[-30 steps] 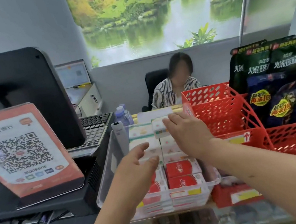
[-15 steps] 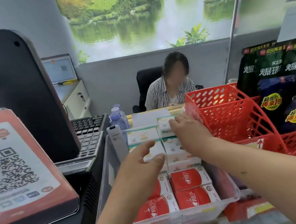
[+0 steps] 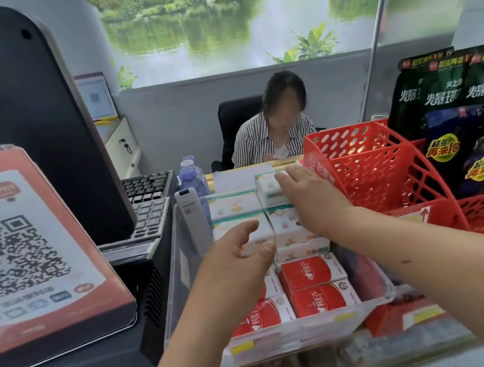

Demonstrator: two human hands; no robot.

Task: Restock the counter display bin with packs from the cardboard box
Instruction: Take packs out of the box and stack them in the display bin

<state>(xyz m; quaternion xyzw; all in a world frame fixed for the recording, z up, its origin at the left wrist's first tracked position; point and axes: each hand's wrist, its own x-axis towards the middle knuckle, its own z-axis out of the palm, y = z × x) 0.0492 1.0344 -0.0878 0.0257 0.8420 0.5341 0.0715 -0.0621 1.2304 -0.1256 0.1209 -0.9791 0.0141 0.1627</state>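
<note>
Pinches a white pack with right hand, seating it at the far end of the bin; hovers left hand wide, empty, over middle rows, probably to steady them. Shows no box.

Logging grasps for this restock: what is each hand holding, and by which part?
The right hand grips the rear white pack by its top right corner; the left hand is open, holding nothing.

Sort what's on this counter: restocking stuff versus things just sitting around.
Job: display bin, white packs, red packs, far white pack held by right hand, left hand.
Lying about: QR code stand, monitor, keyboard, water bottles, red baskets, snack bags.
</note>
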